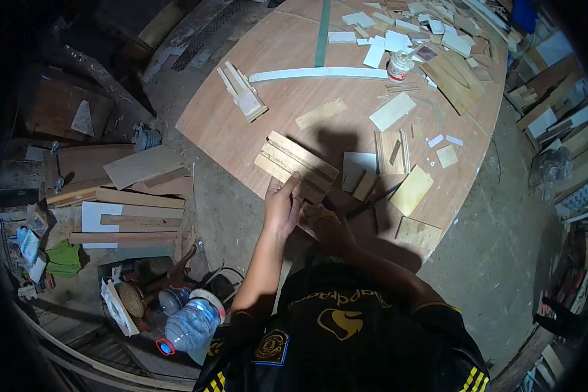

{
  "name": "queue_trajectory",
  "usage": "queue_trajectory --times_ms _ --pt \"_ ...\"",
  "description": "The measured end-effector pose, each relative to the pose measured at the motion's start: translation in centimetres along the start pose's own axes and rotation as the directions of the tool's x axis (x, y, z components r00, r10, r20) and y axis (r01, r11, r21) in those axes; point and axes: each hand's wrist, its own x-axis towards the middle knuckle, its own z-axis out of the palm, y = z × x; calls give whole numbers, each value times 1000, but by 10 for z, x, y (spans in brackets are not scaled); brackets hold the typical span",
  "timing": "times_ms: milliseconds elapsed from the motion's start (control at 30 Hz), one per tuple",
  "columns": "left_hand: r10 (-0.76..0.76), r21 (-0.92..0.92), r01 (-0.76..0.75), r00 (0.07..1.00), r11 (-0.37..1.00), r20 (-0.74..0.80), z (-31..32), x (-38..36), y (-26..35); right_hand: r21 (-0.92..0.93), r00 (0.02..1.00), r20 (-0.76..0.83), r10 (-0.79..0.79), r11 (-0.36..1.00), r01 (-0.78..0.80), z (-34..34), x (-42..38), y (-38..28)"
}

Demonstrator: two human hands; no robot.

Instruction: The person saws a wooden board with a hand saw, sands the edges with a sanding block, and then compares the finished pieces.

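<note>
Nearest my head camera is a black shirt with gold print; low on the left sits a clear, rounded plastic bottle. Just beyond, over the near edge of the worktop, I see a ribbed wooden piece: pale, roughly rectangular, with straight parallel strips and dark grooves. My left hand grasps its near edge, thumb laid across the top face. My right hand is in shadow beside the piece's lower corner; I cannot tell how far it is closed or whether it touches the wood. Past the hands lie a flat, pale square panel and a smooth yellowish board. Farther off, a slim white strip runs toward a whitish jar, with angular, pale offcuts scattered behind.
</note>
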Motion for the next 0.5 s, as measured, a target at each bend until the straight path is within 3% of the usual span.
queue_trajectory --times_ms 67,133,200,233,300,433,500 --pt "-10 -6 10 999 1000 -45 -1 0 0 -88 1000 11 -7 996 8 45 -13 5" --pt "-125 -139 123 992 983 -7 -7 4 1 -174 1000 22 -7 985 10 56 -17 2" --pt "-156 -188 149 987 971 -25 -6 7 4 34 972 202 122 991 -132 44 -12 -2" --pt "-179 -242 164 983 956 -41 -4 7 7 36 971 202 128 990 -137 46 -11 -3" --pt "-183 -237 179 983 955 6 2 2 13 -43 987 95 131 991 -127 48 -10 -3" --pt "-215 -175 220 975 960 49 -5 5 17 -12 973 154 174 985 -175 41 0 -3" --pt "-232 -147 240 970 960 67 -16 10 21 73 990 -66 122 990 -117 34 -1 -1"
